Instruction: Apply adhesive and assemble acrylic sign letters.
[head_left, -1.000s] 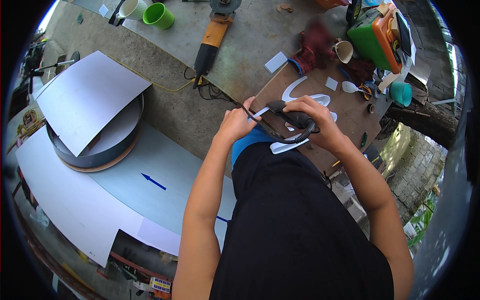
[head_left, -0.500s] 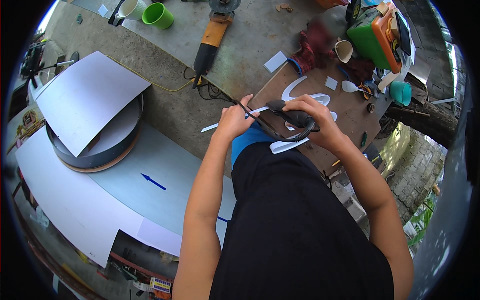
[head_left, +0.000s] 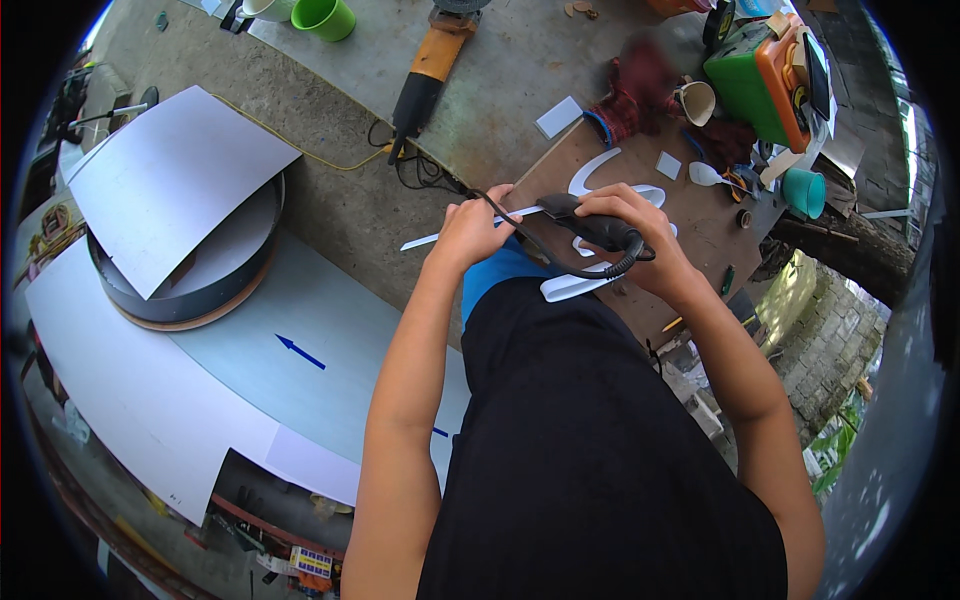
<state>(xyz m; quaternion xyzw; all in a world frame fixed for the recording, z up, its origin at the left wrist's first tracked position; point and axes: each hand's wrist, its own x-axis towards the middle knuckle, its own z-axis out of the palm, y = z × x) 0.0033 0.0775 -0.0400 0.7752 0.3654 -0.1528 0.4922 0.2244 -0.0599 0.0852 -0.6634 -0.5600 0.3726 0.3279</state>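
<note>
The left hand [head_left: 470, 236] is closed on a thin white strip [head_left: 420, 242], and to its right the right hand [head_left: 645, 236] is wrapped around a black corded tool [head_left: 602, 230].

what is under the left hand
A white strip shows on both sides of the left hand. The stretch between is covered, so exactly how it is gripped cannot be seen.

The left hand [head_left: 472, 232] was bent into a pinch, back upward, though its fingertips were too small to read surely. To its right, the right hand [head_left: 640, 228] arched its fingers [head_left: 606, 204] in a firm grasp. Behind the hands, the left forearm [head_left: 420, 335] and right forearm [head_left: 722, 325] slanted inward, elbows wider apart.
</note>
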